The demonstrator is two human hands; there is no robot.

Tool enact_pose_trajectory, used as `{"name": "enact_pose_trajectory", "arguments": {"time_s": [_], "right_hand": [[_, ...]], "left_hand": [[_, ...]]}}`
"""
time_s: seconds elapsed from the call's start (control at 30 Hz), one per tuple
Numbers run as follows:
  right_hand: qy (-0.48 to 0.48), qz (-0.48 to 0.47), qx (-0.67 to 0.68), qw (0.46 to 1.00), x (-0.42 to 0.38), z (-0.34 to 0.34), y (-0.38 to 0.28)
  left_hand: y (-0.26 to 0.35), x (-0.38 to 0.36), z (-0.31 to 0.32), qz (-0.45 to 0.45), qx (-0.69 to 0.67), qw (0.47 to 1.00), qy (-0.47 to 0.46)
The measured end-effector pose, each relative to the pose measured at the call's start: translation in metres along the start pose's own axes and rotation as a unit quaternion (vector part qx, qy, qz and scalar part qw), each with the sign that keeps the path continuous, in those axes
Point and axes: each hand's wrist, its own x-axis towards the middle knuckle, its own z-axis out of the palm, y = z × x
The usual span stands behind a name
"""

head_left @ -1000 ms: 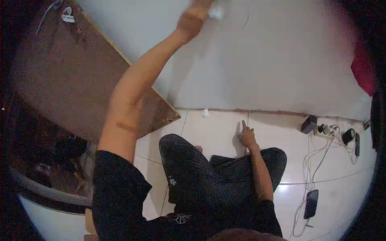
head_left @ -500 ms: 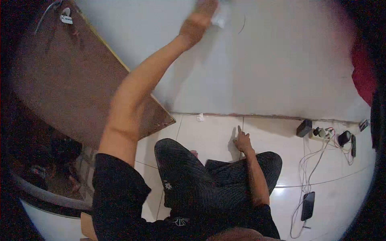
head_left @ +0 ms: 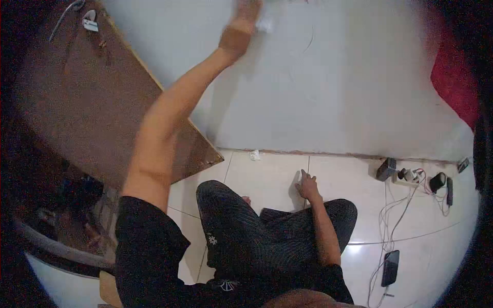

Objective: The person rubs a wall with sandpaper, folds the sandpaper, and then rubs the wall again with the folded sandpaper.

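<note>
My left hand is raised against the pale wall near the top of the view, blurred by motion and partly cut off. It presses a crumpled white cloth to the wall, and the cloth shows at the right of the fingers. My right hand is low over the tiled floor, in front of my right knee, with its fingers stretched toward the wall and nothing in them. A small white scrap lies at the foot of the wall, to the left of that hand.
A brown board leans at the left, its corner near the wall's base. On the right are a black box, a power strip with plugs, loose cables and a phone. Red fabric hangs at the right edge.
My left hand has slid left along the wall with the white cloth. My right hand stays in about the same place, its fingers slightly shifted. The camera view has tilted a little.
</note>
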Motion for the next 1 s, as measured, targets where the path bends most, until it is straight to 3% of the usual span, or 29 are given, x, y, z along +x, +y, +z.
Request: {"name": "enact_pose_trajectory", "arguments": {"time_s": [0.03,0.07,0.1,0.17,0.3,0.33,0.4,0.43,0.47,0.53,0.57,0.6,0.63,0.67,0.7,0.73,0.8,0.83,0.9,0.93,0.97,1.0], "right_hand": [[0.001,-0.004,-0.003,1.0,0.002,0.001,0.004],[0.001,-0.001,-0.002,1.0,0.002,0.006,0.006],[0.003,0.004,-0.001,1.0,0.006,0.009,0.009],[0.01,-0.001,-0.008,1.0,0.01,0.014,0.012],[0.023,-0.009,-0.008,1.0,0.004,0.015,0.011],[0.024,-0.006,-0.004,1.0,0.004,0.01,0.006],[-0.004,0.015,0.005,1.0,-0.003,-0.009,-0.001],[-0.006,0.022,0.008,1.0,-0.005,-0.013,-0.001],[-0.002,0.029,0.022,0.999,-0.006,-0.016,-0.002],[0.061,-0.006,0.079,0.995,0.001,-0.013,0.008],[0.116,-0.051,0.115,0.985,0.004,-0.005,0.019],[0.099,-0.014,0.242,0.965,-0.003,-0.022,0.009],[0.082,0.025,0.363,0.928,-0.011,-0.049,-0.01],[0.087,0.002,0.467,0.88,-0.019,-0.062,-0.018],[0.093,-0.017,0.565,0.82,-0.031,-0.068,-0.025],[0.083,0.004,0.564,0.822,-0.044,-0.075,-0.035],[0.048,0.087,0.716,0.691,-0.067,-0.077,-0.057],[0.043,0.105,0.713,0.692,-0.075,-0.071,-0.062],[0.069,0.158,0.61,0.773,-0.096,-0.053,-0.075],[0.077,0.18,0.577,0.793,-0.099,-0.054,-0.083],[0.062,0.194,0.573,0.794,-0.103,-0.051,-0.081],[0.036,0.17,0.6,0.781,-0.1,-0.049,-0.077]], "left_hand": [[0.002,0.003,-0.005,0.013,-0.003,1.0,0.004],[-0.004,0.005,-0.014,0.211,-0.055,0.975,-0.042],[-0.01,0.01,-0.02,0.215,-0.053,0.974,-0.041],[-0.013,0.011,-0.025,-0.052,-0.005,0.998,0.03],[0.016,-0.009,-0.01,0.015,-0.004,1.0,-0.017],[0.026,-0.017,-0.01,0.094,-0.028,0.992,-0.077],[0.068,-0.054,-0.007,0.092,-0.113,0.977,-0.155],[0.104,-0.079,-0.009,0.037,-0.192,0.958,-0.208],[0.143,-0.097,-0.022,-0.015,-0.27,0.927,-0.259],[0.221,-0.097,-0.07,-0.255,-0.485,0.76,-0.351],[0.264,-0.126,-0.061,-0.336,-0.52,0.735,-0.277],[0.302,-0.155,-0.049,-0.417,-0.548,0.696,-0.204],[0.323,-0.154,-0.058,-0.42,-0.559,0.683,-0.21],[0.343,-0.149,-0.073,-0.569,-0.675,0.455,-0.119],[0.361,-0.148,-0.087,-0.671,-0.719,0.181,-0.017],[0.382,-0.166,-0.08,-0.658,-0.735,0.165,0.016],[0.401,-0.171,-0.099,-0.668,-0.736,0.113,0.023],[0.403,-0.172,-0.101,-0.666,-0.74,0.087,0.03],[0.417,-0.182,-0.1,-0.668,-0.742,0.052,0.002],[0.42,-0.181,-0.1,-0.654,-0.753,0.072,0.006],[0.425,-0.179,-0.105,-0.644,-0.76,0.09,0.012],[0.427,-0.176,-0.106,-0.65,-0.756,0.074,0.037]]}}
